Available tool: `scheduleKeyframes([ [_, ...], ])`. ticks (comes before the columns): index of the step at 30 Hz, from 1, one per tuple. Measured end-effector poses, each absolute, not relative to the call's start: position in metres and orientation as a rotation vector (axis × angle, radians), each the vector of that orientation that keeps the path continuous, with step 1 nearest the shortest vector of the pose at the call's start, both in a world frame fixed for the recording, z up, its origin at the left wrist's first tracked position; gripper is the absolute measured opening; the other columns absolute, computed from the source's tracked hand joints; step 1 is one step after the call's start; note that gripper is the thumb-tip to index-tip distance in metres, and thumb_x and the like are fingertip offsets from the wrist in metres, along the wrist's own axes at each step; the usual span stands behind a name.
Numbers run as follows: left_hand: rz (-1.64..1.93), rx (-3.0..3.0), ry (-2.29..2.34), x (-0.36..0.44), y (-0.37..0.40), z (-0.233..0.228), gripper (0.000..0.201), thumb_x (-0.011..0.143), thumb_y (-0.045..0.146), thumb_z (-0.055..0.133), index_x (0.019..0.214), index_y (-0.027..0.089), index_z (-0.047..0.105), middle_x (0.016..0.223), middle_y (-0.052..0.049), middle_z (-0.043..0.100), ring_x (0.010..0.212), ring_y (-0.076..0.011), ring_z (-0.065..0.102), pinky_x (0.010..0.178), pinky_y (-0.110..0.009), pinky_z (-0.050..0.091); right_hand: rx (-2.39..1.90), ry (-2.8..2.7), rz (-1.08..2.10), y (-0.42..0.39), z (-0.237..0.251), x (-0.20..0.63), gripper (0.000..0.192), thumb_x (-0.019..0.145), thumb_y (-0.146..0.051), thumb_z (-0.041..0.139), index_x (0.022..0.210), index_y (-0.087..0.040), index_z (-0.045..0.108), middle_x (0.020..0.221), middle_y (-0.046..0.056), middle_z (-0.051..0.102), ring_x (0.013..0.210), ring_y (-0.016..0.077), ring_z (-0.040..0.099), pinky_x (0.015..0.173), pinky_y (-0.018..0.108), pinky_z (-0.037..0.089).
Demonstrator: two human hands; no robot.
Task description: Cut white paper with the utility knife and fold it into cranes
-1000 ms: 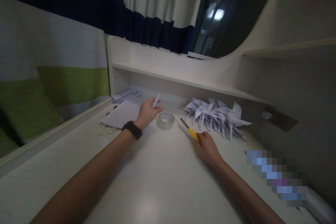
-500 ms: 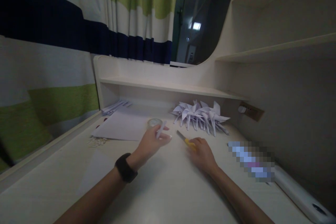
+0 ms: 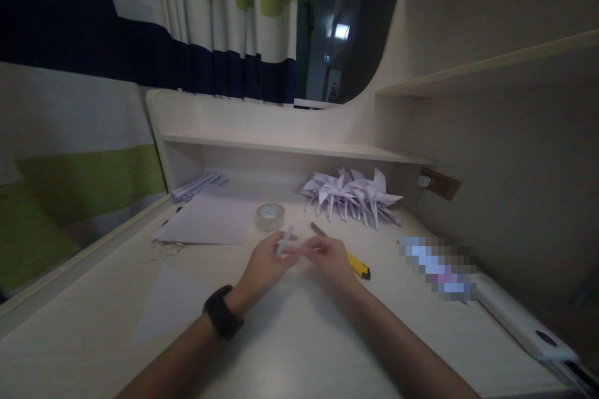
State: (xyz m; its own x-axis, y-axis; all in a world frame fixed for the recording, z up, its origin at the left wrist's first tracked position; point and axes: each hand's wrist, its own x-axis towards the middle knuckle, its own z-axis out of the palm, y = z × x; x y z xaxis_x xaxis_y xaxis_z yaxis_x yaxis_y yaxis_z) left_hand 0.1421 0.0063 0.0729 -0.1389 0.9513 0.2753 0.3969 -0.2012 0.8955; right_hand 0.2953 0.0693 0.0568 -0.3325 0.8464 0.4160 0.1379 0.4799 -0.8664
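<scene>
My left hand (image 3: pixel 269 262), with a black band on its wrist, is closed around a thin white paper tube (image 3: pixel 284 241) that sticks up between thumb and fingers. My right hand (image 3: pixel 330 259) meets its fingertips in a pinch; whatever is between them is too small to make out. Under and beyond the right hand a yellow utility knife (image 3: pixel 358 265) lies on the table, its blade pointing away to the left and its middle hidden by the hand. A roll of clear tape (image 3: pixel 270 217) rests just beyond my left hand.
Several white paper pinwheels (image 3: pixel 349 194) are bunched at the back. Paper sheets (image 3: pixel 206 218) and folded strips (image 3: pixel 199 186) lie at the back left, with small scraps (image 3: pixel 167 250) before them. Another sheet (image 3: pixel 166 302) is near my left forearm. A white power strip (image 3: pixel 519 318) runs along the right.
My right hand has let go of the utility knife, leaving it on the table, and moved left to my left hand's fingertips. The left hand still holds the paper tube. The view has shifted slightly.
</scene>
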Motion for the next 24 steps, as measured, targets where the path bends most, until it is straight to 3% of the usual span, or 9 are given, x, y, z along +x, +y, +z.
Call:
scheduleKeyframes([
  [6, 1.307, 1.395, 1.394, 0.14, 0.008, 0.071, 0.035, 0.071, 0.034, 0.07, 0.096, 0.013, 0.061, 0.083, -0.007, 0.071, 0.071, -0.0188, 0.064, 0.058, -0.025, 0.044, -0.696, -1.674, 0.847, 0.065, 0.056, 0.298, 0.01, 0.074, -0.027, 0.067, 0.069, -0.019, 0.065, 0.075, 0.003, 0.066, 0.073, 0.0168, 0.06, 0.066, 0.027, 0.047],
  [10, 1.231, 1.395, 1.333, 0.136, 0.01, 0.065, 0.031, 0.075, 0.039, 0.066, 0.092, 0.014, 0.063, 0.078, -0.004, 0.068, 0.056, -0.0117, 0.054, 0.049, -0.022, 0.036, -0.648, -1.531, 1.023, 0.067, 0.055, 0.302, 0.013, 0.075, -0.032, 0.068, 0.074, -0.019, 0.064, 0.075, 0.002, 0.065, 0.071, 0.0157, 0.06, 0.068, 0.028, 0.047],
  [13, 1.127, 1.517, 1.296, 0.136, 0.012, 0.06, 0.03, 0.083, 0.042, 0.053, 0.085, 0.014, 0.065, 0.068, -0.002, 0.062, 0.051, -0.0098, 0.046, 0.047, -0.022, 0.031, -0.527, -1.461, 1.218, 0.068, 0.054, 0.304, 0.023, 0.073, -0.031, 0.071, 0.093, -0.022, 0.065, 0.09, 0.004, 0.067, 0.082, 0.017, 0.061, 0.073, 0.03, 0.049],
  [15, 1.069, 1.597, 1.28, 0.136, 0.013, 0.057, 0.032, 0.085, 0.041, 0.048, 0.083, 0.014, 0.064, 0.059, 0.001, 0.054, 0.05, -0.01, 0.044, 0.048, -0.022, 0.031, -0.456, -1.429, 1.325, 0.067, 0.055, 0.306, 0.047, 0.07, -0.028, 0.074, 0.115, -0.027, 0.058, 0.1, 0.004, 0.066, 0.089, 0.0176, 0.062, 0.077, 0.032, 0.049],
  [17, 1.046, 1.685, 1.244, 0.137, 0.014, 0.056, 0.032, 0.087, 0.041, 0.047, 0.084, 0.014, 0.064, 0.059, 0.001, 0.053, 0.052, -0.011, 0.045, 0.05, -0.023, 0.034, -0.402, -1.432, 1.366, 0.063, 0.058, 0.305, 0.071, 0.066, -0.025, 0.077, 0.13, -0.031, 0.046, 0.104, 0.004, 0.065, 0.09, 0.0183, 0.062, 0.079, 0.034, 0.05],
  [19, 1.059, 1.807, 1.199, 0.138, 0.013, 0.055, 0.032, 0.089, 0.041, 0.045, 0.086, 0.015, 0.064, 0.07, -0.002, 0.059, 0.063, -0.0137, 0.052, 0.06, -0.025, 0.04, -0.378, -1.454, 1.345, 0.058, 0.06, 0.302, 0.085, 0.063, -0.023, 0.079, 0.136, -0.032, 0.037, 0.104, 0.004, 0.065, 0.089, 0.0186, 0.063, 0.077, 0.034, 0.051],
  [22, 1.086, 1.971, 1.228, 0.14, 0.009, 0.055, 0.032, 0.092, 0.041, 0.042, 0.097, 0.018, 0.064, 0.094, -0.005, 0.066, 0.085, -0.019, 0.058, 0.078, -0.03, 0.042, -0.424, -1.463, 1.268, 0.049, 0.061, 0.295, 0.089, 0.061, -0.02, 0.079, 0.137, -0.032, 0.033, 0.097, 0.003, 0.066, 0.076, 0.0154, 0.062, 0.07, 0.031, 0.052],
  [24, 1.057, 2.019, 1.309, 0.142, 0.007, 0.055, 0.032, 0.092, 0.042, 0.042, 0.1, 0.019, 0.063, 0.096, -0.006, 0.066, 0.087, -0.0203, 0.059, 0.079, -0.031, 0.042, -0.477, -1.449, 1.217, 0.045, 0.06, 0.292, 0.084, 0.064, -0.02, 0.077, 0.136, -0.031, 0.035, 0.089, 0.001, 0.066, 0.067, 0.0135, 0.06, 0.066, 0.029, 0.052],
])
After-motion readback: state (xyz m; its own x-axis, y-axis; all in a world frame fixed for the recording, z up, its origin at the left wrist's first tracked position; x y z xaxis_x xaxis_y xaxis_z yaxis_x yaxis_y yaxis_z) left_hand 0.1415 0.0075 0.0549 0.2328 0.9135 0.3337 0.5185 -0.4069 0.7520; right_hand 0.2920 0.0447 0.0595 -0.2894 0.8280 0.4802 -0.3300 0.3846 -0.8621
